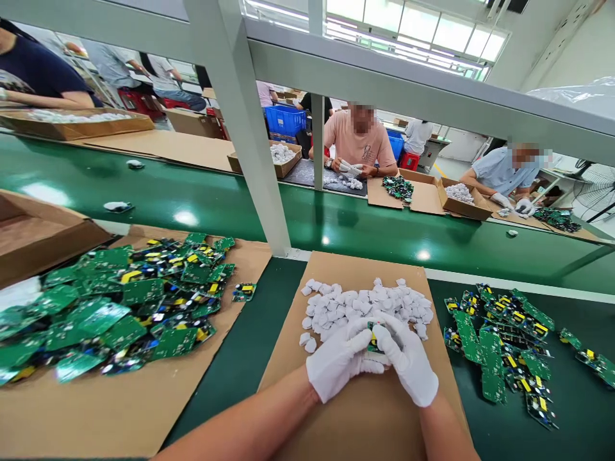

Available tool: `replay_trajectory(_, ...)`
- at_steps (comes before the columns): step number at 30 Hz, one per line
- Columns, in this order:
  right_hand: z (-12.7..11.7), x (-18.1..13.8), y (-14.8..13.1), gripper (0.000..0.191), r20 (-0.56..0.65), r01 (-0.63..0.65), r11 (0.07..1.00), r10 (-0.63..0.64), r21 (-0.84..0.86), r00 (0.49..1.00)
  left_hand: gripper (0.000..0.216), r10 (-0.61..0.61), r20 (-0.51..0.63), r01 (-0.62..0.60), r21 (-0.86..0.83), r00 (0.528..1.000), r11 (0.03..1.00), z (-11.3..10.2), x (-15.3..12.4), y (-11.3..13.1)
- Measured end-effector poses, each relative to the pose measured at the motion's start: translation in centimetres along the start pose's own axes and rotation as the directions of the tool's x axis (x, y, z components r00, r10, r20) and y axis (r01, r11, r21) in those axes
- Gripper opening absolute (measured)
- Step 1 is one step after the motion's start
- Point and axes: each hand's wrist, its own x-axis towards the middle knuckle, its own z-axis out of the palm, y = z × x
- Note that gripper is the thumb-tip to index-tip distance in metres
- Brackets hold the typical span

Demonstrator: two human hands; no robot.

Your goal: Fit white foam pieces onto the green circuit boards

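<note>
Both of my hands wear white gloves and meet over a cardboard sheet [307,378]. Between them is a small green circuit board [373,339], mostly covered by the fingers. My left hand [339,355] grips the board from the left side. My right hand [406,358] closes on it from the right, its thumb and fingers over the board's face. Just beyond the fingertips lies a heap of small white rounded pieces [355,304]; what they are exactly I cannot make out.
A large pile of circuit boards [144,291] covers cardboard at left; another pile [500,339] lies on the green bench at right. An open carton [43,237] stands far left. A metal frame post [254,147] rises ahead. Co-workers sit beyond the green conveyor [216,211].
</note>
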Motion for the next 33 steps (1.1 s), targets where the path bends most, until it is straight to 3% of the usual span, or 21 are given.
replay_trajectory(7, 0.3, -0.3, 0.1, 0.045, -0.043, 0.001, 0.979, -0.010, -0.205, 0.999, 0.037, -0.004, 0.000, 0.004, 0.048, 1.000, 0.999, -0.9, 0.3, -0.1)
replay_trajectory(12, 0.0, -0.3, 0.1, 0.057, 0.013, -0.023, 0.999, 0.023, -0.026, 1.000, 0.033, -0.029, 0.060, 0.021, 0.132, 0.998, 0.991, -0.6, 0.3, 0.7)
replay_trajectory(15, 0.1, -0.1, -0.3, 0.049, -0.001, -0.044, 0.999, 0.044, 0.008, 0.999, 0.037, -0.013, 0.075, 0.004, 0.123, 0.997, 0.992, -0.4, 0.4, 1.0)
replay_trajectory(23, 1.1, 0.4, -0.8, 0.038, 0.014, -0.002, 1.000, 0.002, -0.010, 1.000, 0.033, 0.041, -0.055, -0.014, 0.422, 0.998, 0.907, 0.4, 0.3, 1.0)
replay_trajectory(29, 0.7, 0.1, -0.2, 0.039, -0.076, -0.023, 0.999, 0.020, -0.037, 0.997, 0.039, 0.031, 0.100, -0.056, 0.257, 0.995, 0.965, 0.1, 0.3, 1.2)
replay_trajectory(33, 0.7, -0.1, 0.1, 0.045, -0.032, -0.038, 0.998, 0.037, -0.047, 0.999, 0.037, 0.041, 0.113, -0.072, 0.284, 0.993, 0.956, 0.3, 0.1, 1.3)
